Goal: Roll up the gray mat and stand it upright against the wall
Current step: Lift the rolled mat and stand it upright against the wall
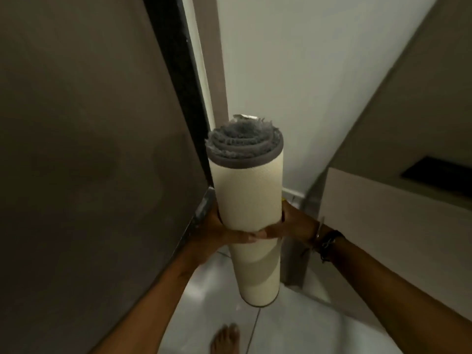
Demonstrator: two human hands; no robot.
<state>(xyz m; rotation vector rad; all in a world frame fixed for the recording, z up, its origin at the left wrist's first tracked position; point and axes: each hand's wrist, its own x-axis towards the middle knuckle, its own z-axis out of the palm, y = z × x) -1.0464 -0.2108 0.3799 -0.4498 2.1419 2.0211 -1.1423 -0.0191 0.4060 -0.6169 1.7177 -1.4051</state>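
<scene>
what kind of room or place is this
Probably a narrow corner or hallway inside a home: glossy white floor tiles, a plain white wall with a skirting strip, and a dark door or panel close on the left. A bare foot suggests indoors.

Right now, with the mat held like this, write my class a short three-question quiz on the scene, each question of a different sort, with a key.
1. True or false: the rolled mat lies flat on the floor.
2. Which covers the outside of the roll? A) gray pile B) cream backing C) blue plastic
3. Fill in: the left hand and right hand grip the roll near its ____.

Key
1. False: it is upright, with its gray spiral end on top.
2. B; the gray pile shows only at the top end.
3. Middle, with the fingertips meeting in front.
</scene>
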